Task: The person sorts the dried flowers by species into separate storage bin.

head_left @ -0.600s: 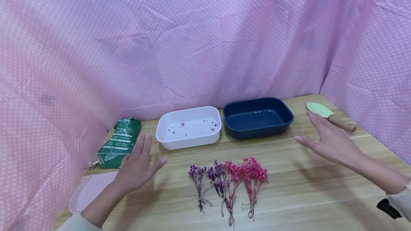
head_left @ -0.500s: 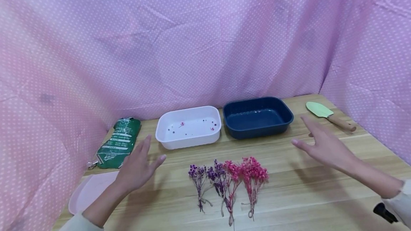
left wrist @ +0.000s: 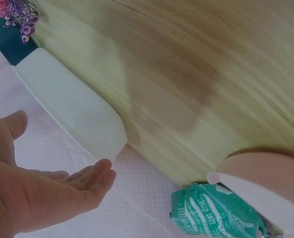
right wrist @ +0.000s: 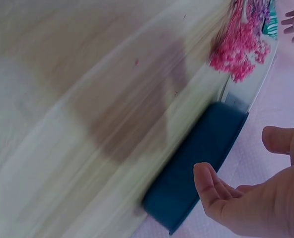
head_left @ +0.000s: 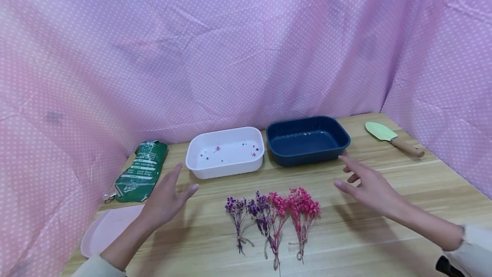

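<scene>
My left hand (head_left: 163, 200) hovers over the table's left side with fingers relaxed and nothing in them, close to a green printed bag (head_left: 141, 174). On the other side my right hand (head_left: 370, 189) is also bare, its fingers loosely bent, in front of a dark blue rectangular basin (head_left: 307, 157). Small tied bunches of dried flowers lie between the hands: purple flowers (head_left: 237, 208) on the left and pink flowers (head_left: 303, 204) on the right. A white rectangular basin (head_left: 226, 170) stands beside the blue one, with a few petals and dark specks inside.
A hand trowel (head_left: 380, 131) with a green blade and wooden handle lies at the far right. At the left edge, partly behind my forearm, is a pale pink flat piece (head_left: 111, 225). Pink dotted cloth (head_left: 246, 54) hangs behind the table and along its sides.
My right hand has moved left and slightly down, away from the trowel and nearer the blue basin's front, its fingers bending a little more. The left hand has barely shifted.
</scene>
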Action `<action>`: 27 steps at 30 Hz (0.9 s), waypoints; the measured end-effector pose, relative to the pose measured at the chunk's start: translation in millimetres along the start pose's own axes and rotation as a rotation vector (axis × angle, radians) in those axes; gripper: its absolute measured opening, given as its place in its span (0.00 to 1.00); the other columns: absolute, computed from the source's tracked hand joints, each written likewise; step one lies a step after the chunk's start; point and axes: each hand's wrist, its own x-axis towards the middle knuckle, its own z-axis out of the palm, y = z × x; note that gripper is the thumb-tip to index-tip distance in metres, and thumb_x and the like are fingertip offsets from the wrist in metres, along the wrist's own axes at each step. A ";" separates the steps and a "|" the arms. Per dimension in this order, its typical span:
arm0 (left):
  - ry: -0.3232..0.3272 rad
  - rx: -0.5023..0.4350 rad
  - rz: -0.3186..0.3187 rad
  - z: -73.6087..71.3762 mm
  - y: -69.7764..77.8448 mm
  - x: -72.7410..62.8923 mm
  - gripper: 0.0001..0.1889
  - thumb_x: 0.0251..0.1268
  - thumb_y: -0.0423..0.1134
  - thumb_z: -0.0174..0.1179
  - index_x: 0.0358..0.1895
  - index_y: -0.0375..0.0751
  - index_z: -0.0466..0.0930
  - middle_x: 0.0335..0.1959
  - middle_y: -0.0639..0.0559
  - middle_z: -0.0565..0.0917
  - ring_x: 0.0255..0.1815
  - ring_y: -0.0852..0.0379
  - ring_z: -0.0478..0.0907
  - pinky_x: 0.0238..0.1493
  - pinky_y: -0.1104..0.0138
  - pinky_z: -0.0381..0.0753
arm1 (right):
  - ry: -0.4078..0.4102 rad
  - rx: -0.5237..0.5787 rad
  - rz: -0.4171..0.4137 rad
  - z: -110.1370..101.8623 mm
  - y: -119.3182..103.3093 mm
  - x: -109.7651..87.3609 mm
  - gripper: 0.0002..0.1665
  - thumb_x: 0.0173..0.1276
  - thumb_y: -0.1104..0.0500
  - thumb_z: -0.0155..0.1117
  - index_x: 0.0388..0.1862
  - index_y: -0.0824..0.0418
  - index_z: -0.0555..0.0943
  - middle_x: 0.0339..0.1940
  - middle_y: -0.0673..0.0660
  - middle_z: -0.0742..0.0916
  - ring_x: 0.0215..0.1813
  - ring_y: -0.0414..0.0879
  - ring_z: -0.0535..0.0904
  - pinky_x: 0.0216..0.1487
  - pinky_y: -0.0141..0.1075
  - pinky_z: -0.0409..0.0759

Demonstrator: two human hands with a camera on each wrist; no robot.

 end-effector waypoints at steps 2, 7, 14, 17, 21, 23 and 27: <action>0.005 -0.031 -0.004 0.7 -2.5 2.1 0.47 0.66 0.61 0.55 0.76 0.34 0.45 0.72 0.30 0.58 0.69 0.31 0.58 0.63 0.39 0.64 | -0.007 0.030 0.011 4.4 -2.7 -0.2 0.39 0.65 0.53 0.67 0.68 0.72 0.66 0.52 0.66 0.82 0.42 0.52 0.82 0.32 0.34 0.79; 0.003 -0.122 -0.040 1.1 -7.8 6.1 0.44 0.67 0.56 0.57 0.75 0.34 0.49 0.72 0.33 0.60 0.65 0.32 0.67 0.55 0.43 0.74 | -0.039 0.112 0.057 16.1 -9.7 -4.1 0.36 0.66 0.54 0.66 0.66 0.73 0.68 0.46 0.61 0.85 0.40 0.46 0.82 0.33 0.31 0.79; -0.012 -0.250 -0.105 2.5 -12.9 10.6 0.43 0.65 0.57 0.58 0.75 0.39 0.52 0.70 0.33 0.62 0.66 0.32 0.65 0.55 0.46 0.76 | -0.062 0.191 0.107 24.7 -22.6 -10.1 0.34 0.66 0.54 0.66 0.64 0.72 0.71 0.40 0.54 0.87 0.38 0.43 0.81 0.31 0.30 0.78; -0.011 -0.300 -0.121 4.5 -15.2 15.0 0.42 0.64 0.58 0.59 0.75 0.41 0.53 0.71 0.34 0.62 0.67 0.33 0.64 0.56 0.47 0.76 | -0.075 0.224 0.116 26.4 -27.9 -11.6 0.34 0.65 0.55 0.67 0.64 0.73 0.71 0.37 0.52 0.87 0.37 0.42 0.81 0.31 0.30 0.79; 0.011 -0.370 -0.126 6.7 -18.0 22.5 0.41 0.64 0.56 0.60 0.74 0.40 0.55 0.72 0.36 0.60 0.68 0.35 0.63 0.59 0.48 0.74 | -0.096 0.249 0.119 29.7 -35.0 -14.1 0.33 0.64 0.56 0.67 0.62 0.73 0.73 0.33 0.50 0.86 0.33 0.41 0.79 0.28 0.30 0.78; 0.022 -0.412 -0.133 7.0 -19.2 26.3 0.40 0.65 0.54 0.60 0.74 0.39 0.55 0.72 0.35 0.60 0.69 0.35 0.62 0.60 0.48 0.72 | -0.122 0.269 0.134 32.2 -38.6 -15.3 0.32 0.64 0.55 0.67 0.62 0.73 0.73 0.31 0.49 0.85 0.31 0.41 0.78 0.27 0.31 0.77; 0.028 -0.501 -0.170 6.9 -20.7 35.0 0.39 0.66 0.52 0.61 0.74 0.42 0.56 0.72 0.36 0.60 0.70 0.36 0.61 0.61 0.47 0.72 | -0.210 0.323 0.155 39.9 -45.1 -16.8 0.36 0.64 0.53 0.67 0.64 0.75 0.70 0.27 0.51 0.84 0.26 0.44 0.78 0.25 0.32 0.77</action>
